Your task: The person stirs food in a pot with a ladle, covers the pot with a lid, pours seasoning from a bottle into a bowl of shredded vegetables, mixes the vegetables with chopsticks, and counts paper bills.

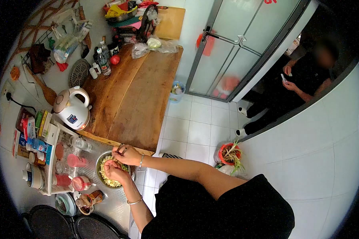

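Observation:
A metal bowl [98,175] of pale yellow chopped food [110,182] with some green bits stands on the metal counter. Over its upper rim, my right hand [126,154] is closed, fingers curled down and pressed together. Just below it in view, my left hand [116,172] is above the food, its fingers bent inward in a pinch. The two hands nearly touch. Whatever may be between the fingers is too small or hidden to make out. Each wrist wears a bangle.
Beside the bowl are a white rack [52,175] with jars and a pink cup [76,160]. An electric kettle [73,107] stands on the wooden board [135,95]. A black electric griddle [95,229] lies open nearby. Another person [303,79] sits beyond the doorway, right.

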The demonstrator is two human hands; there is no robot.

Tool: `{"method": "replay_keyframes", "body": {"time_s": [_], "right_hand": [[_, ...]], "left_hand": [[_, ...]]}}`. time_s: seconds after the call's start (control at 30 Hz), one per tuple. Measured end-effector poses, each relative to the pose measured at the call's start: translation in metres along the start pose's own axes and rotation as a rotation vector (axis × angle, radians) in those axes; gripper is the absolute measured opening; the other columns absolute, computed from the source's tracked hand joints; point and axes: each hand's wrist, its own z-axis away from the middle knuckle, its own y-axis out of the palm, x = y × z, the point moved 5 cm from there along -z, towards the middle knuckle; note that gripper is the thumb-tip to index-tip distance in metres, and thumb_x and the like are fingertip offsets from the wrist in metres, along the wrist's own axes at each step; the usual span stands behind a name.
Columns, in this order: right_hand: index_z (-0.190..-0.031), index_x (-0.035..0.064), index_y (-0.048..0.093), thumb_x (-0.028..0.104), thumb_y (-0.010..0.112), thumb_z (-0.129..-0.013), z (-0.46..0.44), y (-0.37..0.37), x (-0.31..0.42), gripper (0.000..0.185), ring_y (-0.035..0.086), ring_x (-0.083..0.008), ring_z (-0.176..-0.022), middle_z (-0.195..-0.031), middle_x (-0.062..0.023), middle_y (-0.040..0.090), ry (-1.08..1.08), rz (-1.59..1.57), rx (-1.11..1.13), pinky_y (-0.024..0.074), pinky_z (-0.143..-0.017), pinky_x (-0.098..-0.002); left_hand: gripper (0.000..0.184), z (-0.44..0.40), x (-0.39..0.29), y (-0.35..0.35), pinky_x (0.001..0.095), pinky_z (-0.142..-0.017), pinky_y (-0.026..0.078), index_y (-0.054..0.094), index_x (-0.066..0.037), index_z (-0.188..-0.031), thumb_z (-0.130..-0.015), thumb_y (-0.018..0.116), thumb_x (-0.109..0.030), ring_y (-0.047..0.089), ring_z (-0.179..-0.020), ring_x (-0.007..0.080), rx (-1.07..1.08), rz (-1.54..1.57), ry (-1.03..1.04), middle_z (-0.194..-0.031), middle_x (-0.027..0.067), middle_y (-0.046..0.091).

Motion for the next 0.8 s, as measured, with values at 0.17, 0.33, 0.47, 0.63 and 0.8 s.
{"method": "replay_keyframes", "body": {"time_s": [0.17, 0.33, 0.47, 0.63, 0.8], "right_hand": [[-0.077, 0.0007, 0.053, 0.014, 0.051, -0.081, 0.0, 0.001, 0.001, 0.014, 0.057, -0.0289, -0.06, -0.066, -0.015, 0.057, -0.015, -0.005, -0.007, 0.0444, -0.056, -0.0358], [-0.076, 0.0006, 0.053, 0.014, 0.05, -0.081, 0.0, -0.001, 0.003, 0.014, 0.058, -0.0283, -0.06, -0.066, -0.0152, 0.057, -0.002, -0.024, 0.023, 0.0444, -0.055, -0.0352], [-0.076, 0.0009, 0.054, 0.014, 0.05, -0.081, 0.0, 0.0, 0.003, 0.015, 0.058, -0.0282, -0.059, -0.065, -0.0151, 0.057, 0.027, -0.037, 0.023, 0.0445, -0.055, -0.0348], [-0.077, 0.0015, 0.054, 0.015, 0.05, -0.082, -0.001, 0.002, 0.001, 0.015, 0.058, -0.0287, -0.059, -0.065, -0.0146, 0.058, 0.013, -0.025, 0.01, 0.0449, -0.055, -0.0351], [-0.078, 0.0021, 0.055, 0.015, 0.05, -0.082, -0.001, 0.009, -0.011, 0.015, 0.058, -0.0291, -0.061, -0.066, -0.0139, 0.058, 0.026, 0.011, 0.038, 0.0451, -0.055, -0.0357]], "left_hand": [[0.018, -0.001, 0.004, -0.002, 0.0176, -0.042, 0.021, 0.051, -0.004, -0.07, -0.075, 0.039, 0.008, 0.03, -0.047, 0.0047, 0.016, -0.009, -0.004, -0.055, -0.0024, 0.039], [0.018, -0.002, 0.006, -0.003, 0.0175, -0.042, 0.021, 0.051, -0.005, -0.07, -0.075, 0.039, 0.008, 0.03, -0.047, 0.0047, 0.032, -0.035, 0.009, -0.056, -0.0026, 0.039], [0.017, -0.003, 0.009, -0.004, 0.0174, -0.042, 0.021, 0.051, -0.005, -0.071, -0.076, 0.04, 0.007, 0.03, -0.047, 0.0044, 0.032, -0.025, -0.015, -0.055, -0.0028, 0.039], [0.017, -0.002, 0.009, -0.002, 0.0171, -0.042, 0.021, 0.051, -0.005, -0.071, -0.077, 0.04, 0.006, 0.029, -0.047, 0.0041, 0.025, 0.036, -0.051, -0.054, -0.0035, 0.039], [0.017, -0.003, 0.007, -0.001, 0.0166, -0.042, 0.021, 0.052, -0.006, -0.069, -0.077, 0.04, 0.004, 0.03, -0.045, 0.0043, -0.012, 0.02, -0.013, -0.053, -0.0039, 0.039]]}}
